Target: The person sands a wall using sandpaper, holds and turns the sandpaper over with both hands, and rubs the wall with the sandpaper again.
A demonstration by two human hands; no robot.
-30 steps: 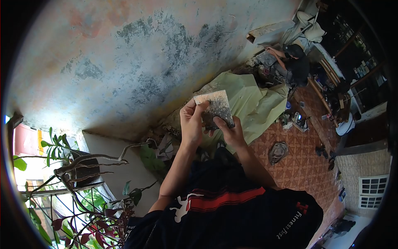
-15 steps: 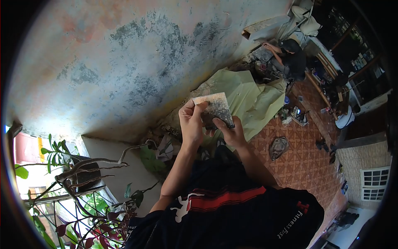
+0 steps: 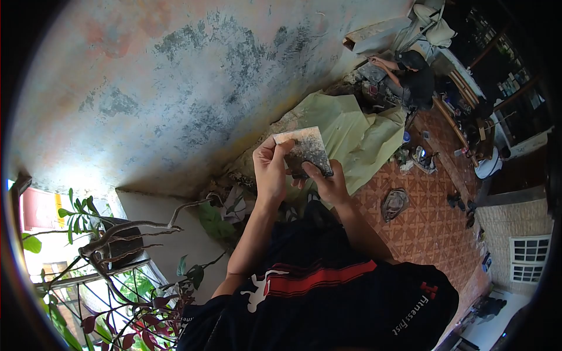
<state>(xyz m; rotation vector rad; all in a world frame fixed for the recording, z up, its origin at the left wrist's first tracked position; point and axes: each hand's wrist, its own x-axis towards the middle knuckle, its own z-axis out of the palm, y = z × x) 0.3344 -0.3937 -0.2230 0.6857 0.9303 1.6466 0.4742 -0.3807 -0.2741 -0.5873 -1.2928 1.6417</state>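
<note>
Held up in front of my body is a worn, square piece of sandpaper (image 3: 310,149), pale along its upper edge and blotched dark grey lower down. My left hand (image 3: 270,172) pinches its left side, with the thumb on the near face. At the lower right, my right hand (image 3: 328,184) grips the sandpaper with its thumb on the face and fingers behind. Most of the fingers of both hands are hidden behind it.
A stained, peeling wall (image 3: 193,88) rises ahead and to the left. Pale green sheeting (image 3: 339,123) covers the floor's edge along it. A co-worker (image 3: 417,82) crouches at the far right. Potted branches (image 3: 117,237) stand left, and a bundled bag (image 3: 395,203) lies on the patterned tiles.
My right thumb has slid slightly along the lower part of the sandpaper, which is a little higher and tilted differently. Both hands keep hold of it.
</note>
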